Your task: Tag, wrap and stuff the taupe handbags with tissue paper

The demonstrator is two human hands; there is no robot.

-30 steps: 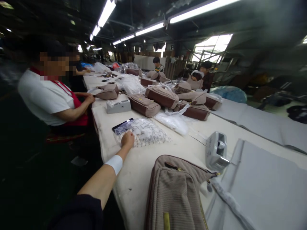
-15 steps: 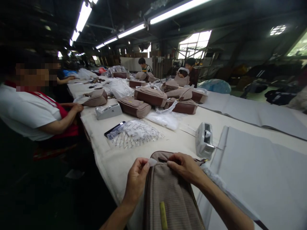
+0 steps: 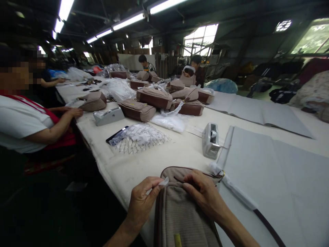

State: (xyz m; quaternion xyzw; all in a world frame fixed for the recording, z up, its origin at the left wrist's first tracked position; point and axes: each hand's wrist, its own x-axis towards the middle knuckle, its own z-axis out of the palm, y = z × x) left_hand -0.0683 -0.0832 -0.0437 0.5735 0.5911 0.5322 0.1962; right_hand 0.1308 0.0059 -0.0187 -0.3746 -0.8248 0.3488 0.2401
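Note:
A taupe ribbed bag (image 3: 180, 216) lies on the white table (image 3: 159, 161) right in front of me. My left hand (image 3: 142, 202) is at the bag's top left corner, with thumb and fingers pinching a small clear plastic piece (image 3: 163, 182). My right hand (image 3: 203, 195) rests on the bag's top edge, fingers closed at the zipper line. A strap wrapped in white plastic (image 3: 236, 192) runs off the bag to the right.
A grey tape dispenser (image 3: 210, 140) stands just beyond the bag, beside large grey sheets (image 3: 269, 171). A clear packet of small white pieces (image 3: 138, 137) lies further left. More bags (image 3: 154, 97) and a second dispenser (image 3: 108, 116) sit further up. A seated person's hand (image 3: 74, 112) rests at the left edge.
My left hand left the clear packet and came back to the bag with a small plastic piece. My right hand came into view onto the bag's top. The view swung right.

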